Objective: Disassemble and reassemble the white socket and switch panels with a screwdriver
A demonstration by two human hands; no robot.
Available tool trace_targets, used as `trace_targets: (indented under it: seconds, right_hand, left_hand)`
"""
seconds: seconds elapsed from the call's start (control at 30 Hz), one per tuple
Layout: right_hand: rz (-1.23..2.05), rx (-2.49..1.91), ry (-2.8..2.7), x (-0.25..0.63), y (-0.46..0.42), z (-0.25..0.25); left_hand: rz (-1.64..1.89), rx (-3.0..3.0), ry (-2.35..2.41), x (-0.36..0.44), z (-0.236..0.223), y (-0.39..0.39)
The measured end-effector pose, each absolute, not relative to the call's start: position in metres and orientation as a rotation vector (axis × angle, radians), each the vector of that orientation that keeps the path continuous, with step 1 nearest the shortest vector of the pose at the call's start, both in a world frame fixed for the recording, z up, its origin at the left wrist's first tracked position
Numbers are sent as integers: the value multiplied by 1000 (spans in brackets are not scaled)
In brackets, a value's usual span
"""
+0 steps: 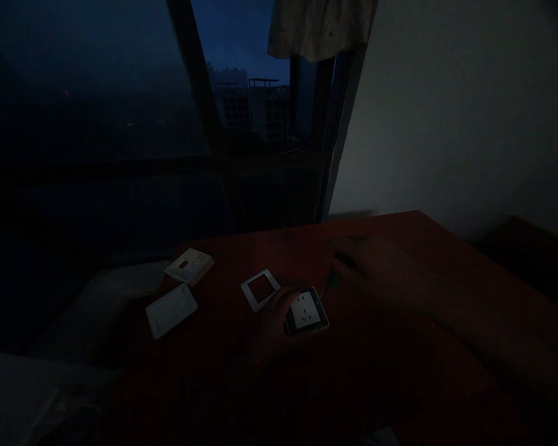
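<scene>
The scene is very dark. My left hand [272,322] grips the left side of a white wall socket module [307,311] lying on a red table [400,248]. My right hand [367,263] is closed round a screwdriver [329,282] whose tip points down at the socket's right edge. A white square frame [259,288] lies just left of the socket, beside my left fingers.
Two white switch plates lie at the table's left edge, one [189,266] behind the other [171,310]. A pale surface [74,322] sits lower left. Behind are a dark window [121,124], a cloth [318,28] hanging above, and a white wall [469,111] on the right.
</scene>
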State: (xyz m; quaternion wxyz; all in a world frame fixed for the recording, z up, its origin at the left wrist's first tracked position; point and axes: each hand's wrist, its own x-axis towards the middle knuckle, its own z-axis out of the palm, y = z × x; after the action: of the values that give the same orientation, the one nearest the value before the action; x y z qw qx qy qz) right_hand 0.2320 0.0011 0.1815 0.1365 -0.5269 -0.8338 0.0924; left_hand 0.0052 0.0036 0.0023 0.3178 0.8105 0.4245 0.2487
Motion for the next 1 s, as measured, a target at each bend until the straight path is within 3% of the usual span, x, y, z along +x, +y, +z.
trace_targets:
  seconds: [0.13, 0.33, 0.5, 0.7, 0.87, 1.0]
  right_hand:
    - [395, -1367, -2441, 234, -2, 181]
    - [163, -1555, -2438, 230, -1, 182]
    - [267, -1409, -2485, 227, -2, 183]
    - [113, -1629, -2440, 225, 2, 182]
    - [401, -1345, -2465, 231, 1, 185]
    - [352, -1454, -2469, 231, -2, 188]
  left_hand:
    - [637, 2135, 1139, 5, 2, 3]
    - [640, 2135, 1114, 5, 3, 3]
    - [633, 2134, 1132, 5, 5, 2]
    - [613, 2155, 1124, 4, 2, 3]
    - [617, 2166, 1110, 3, 2, 3]
    - [616, 2179, 1092, 2, 3, 3]
